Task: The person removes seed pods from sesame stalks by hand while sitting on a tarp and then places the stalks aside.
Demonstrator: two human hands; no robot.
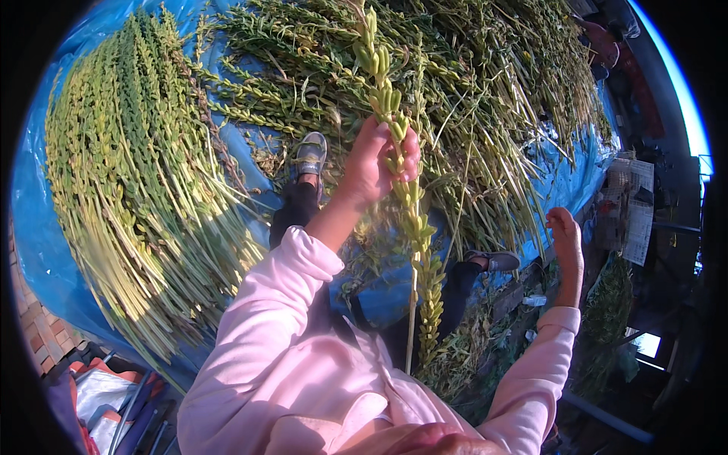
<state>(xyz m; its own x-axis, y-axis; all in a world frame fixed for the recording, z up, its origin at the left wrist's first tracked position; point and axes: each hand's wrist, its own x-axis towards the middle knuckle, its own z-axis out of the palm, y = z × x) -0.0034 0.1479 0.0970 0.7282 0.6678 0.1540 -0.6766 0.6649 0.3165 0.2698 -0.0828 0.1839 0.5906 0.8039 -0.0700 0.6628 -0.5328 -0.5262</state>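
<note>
My left hand (375, 162) grips pod-covered stalks, apparently sesame (424, 227), and holds them upright in front of my chest. Green pods (382, 68) rise above the fist, while a bare pale stem (412, 318) and more pods hang below it. Out to the right, my right hand (565, 242) is raised and seen edge-on, with nothing visible in it and its fingers slightly bent. A layer of cut stalks (142, 187) lies to the left on a blue plastic sheet (40, 227). A larger heap of stalks (483, 102) spreads ahead and to the right.
My shoes (311, 153) stand among loose leaves and stalks. At the right edge are a pale plastic crate (634, 187) and a metal pipe (608, 418). Brick paving (42, 330) and folded fabric with metal tubes (108, 392) lie at lower left.
</note>
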